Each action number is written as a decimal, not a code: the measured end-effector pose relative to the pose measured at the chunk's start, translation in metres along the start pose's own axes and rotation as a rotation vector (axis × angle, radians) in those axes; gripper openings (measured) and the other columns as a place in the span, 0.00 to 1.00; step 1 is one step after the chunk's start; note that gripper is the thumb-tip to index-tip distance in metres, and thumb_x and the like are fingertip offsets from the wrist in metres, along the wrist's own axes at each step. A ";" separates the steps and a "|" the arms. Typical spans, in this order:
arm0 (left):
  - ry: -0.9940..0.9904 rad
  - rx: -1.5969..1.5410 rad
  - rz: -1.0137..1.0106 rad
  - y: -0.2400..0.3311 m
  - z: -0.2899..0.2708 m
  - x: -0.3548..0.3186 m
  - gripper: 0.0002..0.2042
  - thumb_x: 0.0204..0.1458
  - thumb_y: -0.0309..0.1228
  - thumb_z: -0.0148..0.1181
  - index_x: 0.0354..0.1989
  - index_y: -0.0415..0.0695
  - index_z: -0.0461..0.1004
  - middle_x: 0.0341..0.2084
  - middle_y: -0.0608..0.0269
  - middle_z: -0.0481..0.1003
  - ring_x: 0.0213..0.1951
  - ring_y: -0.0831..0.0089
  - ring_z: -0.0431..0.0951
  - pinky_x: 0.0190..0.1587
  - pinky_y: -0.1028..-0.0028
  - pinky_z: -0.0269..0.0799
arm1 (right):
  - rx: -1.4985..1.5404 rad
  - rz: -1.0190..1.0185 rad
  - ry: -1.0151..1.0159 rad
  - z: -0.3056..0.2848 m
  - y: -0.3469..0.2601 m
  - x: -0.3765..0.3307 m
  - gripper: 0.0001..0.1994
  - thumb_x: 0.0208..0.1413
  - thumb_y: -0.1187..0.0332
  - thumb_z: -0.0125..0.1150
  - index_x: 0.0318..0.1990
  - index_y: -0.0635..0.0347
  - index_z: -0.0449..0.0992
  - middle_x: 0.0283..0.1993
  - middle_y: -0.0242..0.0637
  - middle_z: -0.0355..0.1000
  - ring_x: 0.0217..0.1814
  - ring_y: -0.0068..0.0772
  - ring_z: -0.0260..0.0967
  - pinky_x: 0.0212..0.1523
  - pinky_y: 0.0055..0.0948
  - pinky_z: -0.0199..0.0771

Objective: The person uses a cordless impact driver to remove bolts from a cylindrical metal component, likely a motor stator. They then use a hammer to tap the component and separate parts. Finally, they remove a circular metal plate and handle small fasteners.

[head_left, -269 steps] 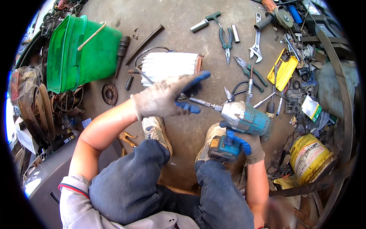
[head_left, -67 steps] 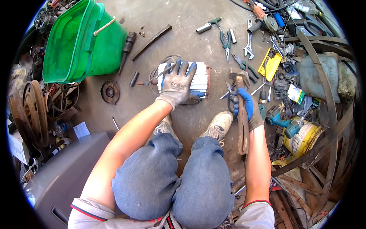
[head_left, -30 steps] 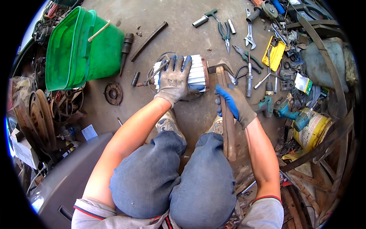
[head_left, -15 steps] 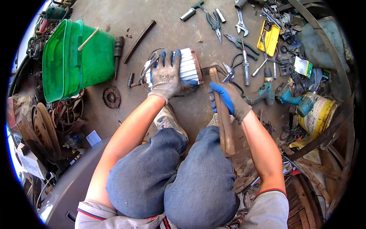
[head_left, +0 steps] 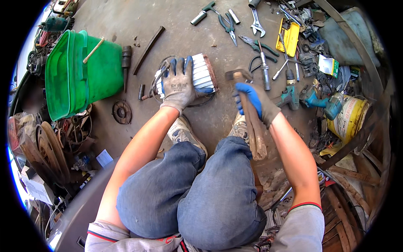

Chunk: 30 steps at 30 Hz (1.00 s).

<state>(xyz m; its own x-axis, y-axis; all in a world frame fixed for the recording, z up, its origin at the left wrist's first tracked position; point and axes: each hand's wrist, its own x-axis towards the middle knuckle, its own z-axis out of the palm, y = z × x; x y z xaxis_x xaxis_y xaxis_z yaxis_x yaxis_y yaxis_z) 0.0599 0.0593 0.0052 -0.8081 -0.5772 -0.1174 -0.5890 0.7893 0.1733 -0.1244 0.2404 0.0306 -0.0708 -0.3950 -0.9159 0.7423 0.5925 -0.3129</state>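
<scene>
My left hand, in a grey glove with blue fingertips, lies on a white finned metal housing. Its fingers are spread over the fins and the thumb stretches along the near side. Reddish-brown metal edges the housing's right end, and a dark cable loops at its left. To the right, my right hand, gloved alike, is closed round the worn wooden handle of a hammer. The dark hammer head is raised at the far end of the handle, apart from the housing. The butt of the handle hangs over the ground beside my right knee.
A green bucket lies tipped at the left, near a round metal disc. Pliers, an adjustable wrench, a yellow case and a teal power drill lie right. Scrap crowds both sides.
My right hand has drawn the hammer a little right, and its head has come away from the housing's right end. My left hand stays on the housing.
</scene>
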 end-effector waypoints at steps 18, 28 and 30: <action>-0.030 0.006 -0.022 -0.008 -0.003 0.002 0.56 0.31 0.58 0.78 0.69 0.40 0.60 0.64 0.44 0.64 0.67 0.44 0.62 0.69 0.49 0.57 | -0.107 -0.105 -0.143 0.026 -0.015 0.028 0.18 0.62 0.53 0.64 0.41 0.61 0.77 0.25 0.31 0.73 0.20 0.27 0.71 0.20 0.25 0.74; -0.017 -0.028 -0.029 -0.008 -0.004 -0.002 0.57 0.29 0.56 0.79 0.70 0.42 0.58 0.64 0.47 0.64 0.67 0.44 0.62 0.68 0.48 0.59 | -0.198 -0.005 0.193 -0.093 0.085 -0.119 0.12 0.54 0.70 0.71 0.42 0.63 0.75 0.24 0.35 0.72 0.18 0.29 0.71 0.19 0.30 0.74; -0.013 -0.044 -0.031 -0.009 -0.001 -0.002 0.57 0.29 0.57 0.79 0.70 0.43 0.59 0.64 0.47 0.64 0.67 0.43 0.62 0.68 0.47 0.57 | -0.242 0.084 0.236 -0.129 0.134 -0.146 0.12 0.53 0.71 0.71 0.40 0.64 0.75 0.25 0.37 0.73 0.18 0.30 0.71 0.19 0.31 0.74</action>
<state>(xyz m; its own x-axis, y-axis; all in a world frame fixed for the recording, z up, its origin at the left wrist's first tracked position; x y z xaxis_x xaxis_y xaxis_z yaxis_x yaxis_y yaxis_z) 0.0667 0.0536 0.0053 -0.7899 -0.5980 -0.1361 -0.6128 0.7612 0.2124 -0.1002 0.4682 0.0899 -0.1890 -0.1814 -0.9651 0.5748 0.7764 -0.2585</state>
